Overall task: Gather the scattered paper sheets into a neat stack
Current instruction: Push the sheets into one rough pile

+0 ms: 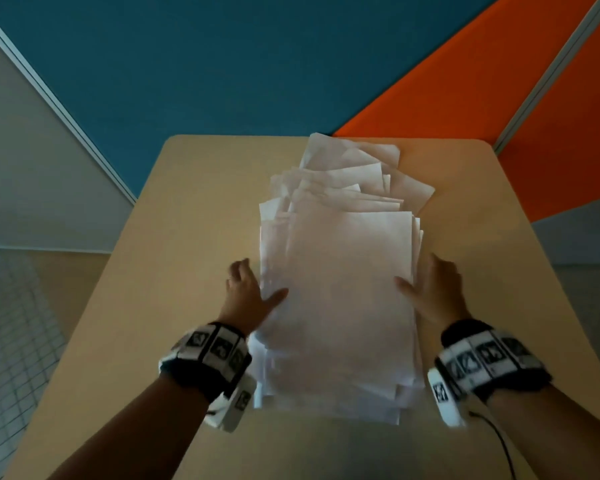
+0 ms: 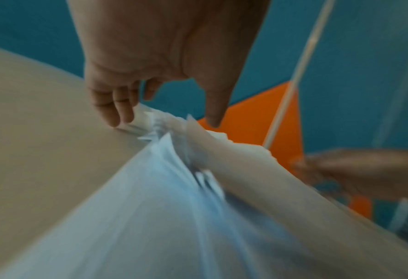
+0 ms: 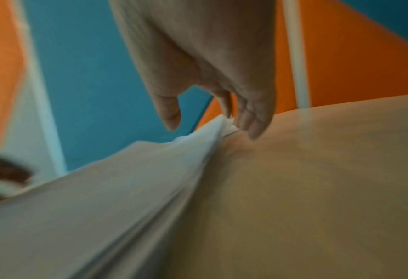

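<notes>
paper sheets [image 1: 347, 289] in loose pile mid table [image 1: 194, 209], far end fanned out, edges uneven. left hand [image 1: 246, 292] flat vs pile's left edge, fingers [image 2: 117, 109] straight at sheet edges, thumb lying on top sheet. right hand [image 1: 433, 289] mirrors on right edge, fingers [image 3: 253, 120] straight, thumb over top. neither hand curled round anything. marker bands on both wrists.

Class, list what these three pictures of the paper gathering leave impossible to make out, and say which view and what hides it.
- Sheet count: head view, paper pile overlaps itself.
- Left hand fingers: left wrist view, tips behind sheet edges, blurred.
- Right hand contact with the pile: right wrist view, motion blur.
- Table near edge: head view, cut off by the frame.
</notes>
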A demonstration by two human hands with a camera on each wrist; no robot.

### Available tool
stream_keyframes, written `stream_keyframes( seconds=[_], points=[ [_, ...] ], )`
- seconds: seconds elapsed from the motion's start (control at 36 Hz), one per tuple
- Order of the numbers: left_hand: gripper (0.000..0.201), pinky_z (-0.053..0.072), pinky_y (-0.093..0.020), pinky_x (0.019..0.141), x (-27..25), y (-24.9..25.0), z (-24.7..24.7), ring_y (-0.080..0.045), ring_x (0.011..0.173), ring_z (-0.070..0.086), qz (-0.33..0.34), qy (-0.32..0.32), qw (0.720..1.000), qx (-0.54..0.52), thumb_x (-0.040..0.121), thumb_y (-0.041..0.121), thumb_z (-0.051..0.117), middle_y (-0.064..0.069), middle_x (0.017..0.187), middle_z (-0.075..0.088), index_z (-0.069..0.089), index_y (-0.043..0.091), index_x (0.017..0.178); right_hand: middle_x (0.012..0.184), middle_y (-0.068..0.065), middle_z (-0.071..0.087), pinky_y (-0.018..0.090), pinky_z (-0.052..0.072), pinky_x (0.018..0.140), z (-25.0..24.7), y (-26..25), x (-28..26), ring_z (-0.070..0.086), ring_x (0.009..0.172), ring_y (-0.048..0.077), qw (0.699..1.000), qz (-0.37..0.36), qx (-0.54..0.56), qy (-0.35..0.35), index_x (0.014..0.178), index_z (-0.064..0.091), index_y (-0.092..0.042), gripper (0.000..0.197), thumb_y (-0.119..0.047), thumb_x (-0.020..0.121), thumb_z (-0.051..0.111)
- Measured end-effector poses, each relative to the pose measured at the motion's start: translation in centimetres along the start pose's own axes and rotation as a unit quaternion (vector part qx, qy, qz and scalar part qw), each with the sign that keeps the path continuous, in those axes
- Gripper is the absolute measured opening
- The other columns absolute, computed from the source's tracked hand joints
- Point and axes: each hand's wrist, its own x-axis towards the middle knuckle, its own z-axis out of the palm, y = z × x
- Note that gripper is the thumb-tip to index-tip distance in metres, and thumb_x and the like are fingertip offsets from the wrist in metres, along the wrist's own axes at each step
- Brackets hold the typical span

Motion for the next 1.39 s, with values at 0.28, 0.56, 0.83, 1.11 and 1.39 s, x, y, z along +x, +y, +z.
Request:
stream_keyframes(
  seconds=[0.28, 0.56, 0.83, 1.11, 1.39],
  points=[
    [0.073, 0.017, -0.040, 0.116, 6.6, 3.4, 1.6, -0.044, 0.139, 0.015, -0.173, -0.012, 0.979, -0.106, 0.092, 0.026, 0.049, -0.034, 0.149, 0.014, 0.014, -0.017, 0.139, 0.138, 0.022, 0.049, 0.038, 0.037, 0.103, 2.0, -3.1, 3.5, 0.047, 0.126, 0.037, 0.986, 0.106, 0.130, 0.008, 0.133, 0.041, 0.003, 0.059, -0.022, 0.084, 0.064],
    [0.034, 0.039, -0.041, 0.091, 3.9, 3.3, 2.8, -0.042, 0.115, 0.050, -0.069, 0.019, 0.993, -0.091, 0.090, 0.009, 0.048, -0.033, 0.125, 0.052, 0.044, -0.012, 0.117, 0.152, 0.018, 0.031, 0.038, 0.025, 0.115, 1.3, -1.5, 2.2, 0.031, 0.139, 0.032, 0.979, 0.131, 0.150, -0.034, 0.143, 0.026, 0.000, 0.076, -0.026, 0.083, 0.066],
    [0.020, 0.041, -0.034, 0.078, -4.8, -0.1, 3.6, -0.039, 0.105, 0.057, -0.078, -0.004, 0.986, -0.145, 0.087, 0.011, 0.056, -0.030, 0.117, 0.057, 0.039, 0.006, 0.096, 0.130, 0.022, 0.054, 0.042, 0.042, 0.101, 1.8, 1.3, -4.8, 0.051, 0.120, 0.035, 0.980, 0.115, 0.151, -0.060, 0.127, 0.047, 0.002, 0.057, -0.018, 0.078, 0.068],
    [0.043, 0.043, -0.035, 0.083, -1.2, -1.5, 1.8, -0.036, 0.106, 0.057, -0.114, 0.035, 0.978, -0.169, 0.088, 0.026, 0.057, -0.027, 0.116, 0.060, 0.051, -0.007, 0.115, 0.126, 0.020, 0.058, 0.041, 0.042, 0.097, -1.5, 2.0, -1.7, 0.054, 0.114, 0.034, 0.984, 0.103, 0.147, -0.010, 0.127, 0.049, 0.000, 0.050, -0.030, 0.088, 0.058],
    [0.036, 0.045, -0.040, 0.086, 5.9, 1.0, 0.6, -0.041, 0.111, 0.055, -0.122, 0.015, 0.978, -0.166, 0.095, 0.017, 0.039, -0.030, 0.122, 0.059, 0.054, -0.005, 0.120, 0.111, 0.026, 0.066, 0.037, 0.044, 0.080, -0.4, 0.8, 5.2, 0.060, 0.099, 0.040, 0.989, 0.100, 0.111, -0.001, 0.108, 0.065, 0.002, 0.028, -0.007, 0.089, 0.046]
  ],
)
